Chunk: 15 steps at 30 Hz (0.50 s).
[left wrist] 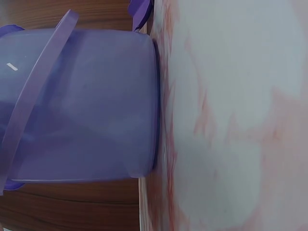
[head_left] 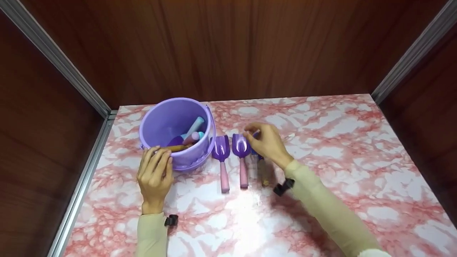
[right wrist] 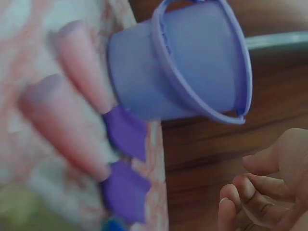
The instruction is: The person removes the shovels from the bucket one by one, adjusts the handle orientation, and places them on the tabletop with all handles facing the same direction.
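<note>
My left hand (head_left: 154,178) grips the near-left rim of a purple bucket (head_left: 171,110), fingertips over the edge. Inside the bucket lie toy tools: a light blue handle (head_left: 195,125), a pink handle (head_left: 193,137) and an orange-yellow handle (head_left: 175,147). My right hand (head_left: 268,143), fingers loosely bent and holding nothing, hovers over a blue-headed tool (head_left: 254,151) with a yellowish handle end (head_left: 265,182); the hand partly hides it. To its left, two purple toy shovels (head_left: 221,150) (head_left: 241,145) with pink handles lie side by side.
The tools and bucket sit on a red-and-white marbled table (head_left: 339,160). Dark wood panels (head_left: 250,50) rise behind and at both sides, with metal strips (head_left: 64,60) at the corners. The bucket's hoop handle (head_left: 213,125) hangs down on its right side.
</note>
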{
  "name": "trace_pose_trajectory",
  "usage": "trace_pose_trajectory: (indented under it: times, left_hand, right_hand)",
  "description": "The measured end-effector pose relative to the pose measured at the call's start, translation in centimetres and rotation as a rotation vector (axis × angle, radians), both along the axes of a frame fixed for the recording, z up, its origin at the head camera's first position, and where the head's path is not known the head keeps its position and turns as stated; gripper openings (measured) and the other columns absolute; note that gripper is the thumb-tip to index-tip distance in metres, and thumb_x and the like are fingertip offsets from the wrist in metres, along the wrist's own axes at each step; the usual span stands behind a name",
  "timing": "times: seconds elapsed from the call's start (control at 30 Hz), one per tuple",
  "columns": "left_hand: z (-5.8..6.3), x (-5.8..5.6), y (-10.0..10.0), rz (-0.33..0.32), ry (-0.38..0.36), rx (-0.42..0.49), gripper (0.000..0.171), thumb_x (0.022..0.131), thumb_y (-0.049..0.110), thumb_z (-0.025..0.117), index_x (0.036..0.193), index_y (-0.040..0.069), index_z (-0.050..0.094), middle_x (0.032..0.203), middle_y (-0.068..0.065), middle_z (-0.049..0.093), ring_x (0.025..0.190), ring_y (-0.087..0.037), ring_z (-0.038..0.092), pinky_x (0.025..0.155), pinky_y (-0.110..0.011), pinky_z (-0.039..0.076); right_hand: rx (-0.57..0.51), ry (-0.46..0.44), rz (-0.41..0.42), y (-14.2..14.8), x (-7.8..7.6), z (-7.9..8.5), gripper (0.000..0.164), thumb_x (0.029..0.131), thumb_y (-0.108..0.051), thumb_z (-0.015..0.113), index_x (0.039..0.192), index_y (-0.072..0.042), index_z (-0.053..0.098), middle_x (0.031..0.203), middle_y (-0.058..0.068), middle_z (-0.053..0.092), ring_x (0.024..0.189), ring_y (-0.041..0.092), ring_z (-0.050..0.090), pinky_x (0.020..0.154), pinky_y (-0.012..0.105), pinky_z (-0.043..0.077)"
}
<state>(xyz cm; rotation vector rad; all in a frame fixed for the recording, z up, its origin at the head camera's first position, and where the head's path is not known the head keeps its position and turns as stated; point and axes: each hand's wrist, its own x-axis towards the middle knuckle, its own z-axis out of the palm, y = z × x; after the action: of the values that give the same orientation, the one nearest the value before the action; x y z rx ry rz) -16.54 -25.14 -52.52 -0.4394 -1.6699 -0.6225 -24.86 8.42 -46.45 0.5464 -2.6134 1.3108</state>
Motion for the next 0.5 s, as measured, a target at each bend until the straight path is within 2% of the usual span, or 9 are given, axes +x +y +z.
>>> trace_pose_trajectory:
  times: [0.13,0.23,0.37,0.5]
  left_hand:
    - [-0.2,-0.1,0.1,0.033,-0.013,-0.005,0.021,0.104,0.017,0.070,0.105,-0.001,0.082,0.103,-0.018,0.080,0.105,-0.043,0.073,0.110,-0.062,0.054]
    - [-0.2,-0.1,0.2,0.061,-0.039,-0.020,0.024,0.105,0.019,0.068,0.105,0.000,0.081,0.105,-0.016,0.080,0.107,-0.042,0.073,0.110,-0.061,0.054]
    - [-0.3,-0.1,0.2,0.089,-0.075,-0.036,0.025,0.106,0.021,0.065,0.105,0.001,0.079,0.106,-0.016,0.079,0.107,-0.043,0.072,0.113,-0.060,0.052]
    - [-0.4,0.0,0.1,0.109,-0.085,-0.038,0.027,0.107,0.023,0.063,0.105,0.001,0.078,0.106,-0.016,0.078,0.108,-0.042,0.071,0.114,-0.060,0.051]
  right_hand:
    - [0.019,0.019,0.062,-2.3,-1.4,1.7,0.016,0.099,-0.012,0.073,0.110,-0.002,0.080,0.092,0.010,0.078,0.076,0.023,0.073,0.071,0.037,0.063]
    - [0.018,0.027,0.089,-3.6,-2.2,2.3,0.017,0.099,-0.009,0.070,0.110,-0.001,0.079,0.091,0.011,0.077,0.076,0.023,0.072,0.072,0.036,0.063]
    - [0.026,0.034,0.129,-5.3,-2.9,2.8,0.018,0.101,-0.010,0.068,0.112,-0.001,0.079,0.097,0.012,0.079,0.080,0.023,0.072,0.075,0.035,0.063]
    - [0.045,0.082,0.212,-7.4,-3.6,4.0,0.018,0.103,-0.011,0.068,0.114,-0.002,0.080,0.101,0.010,0.080,0.084,0.021,0.072,0.077,0.033,0.063]
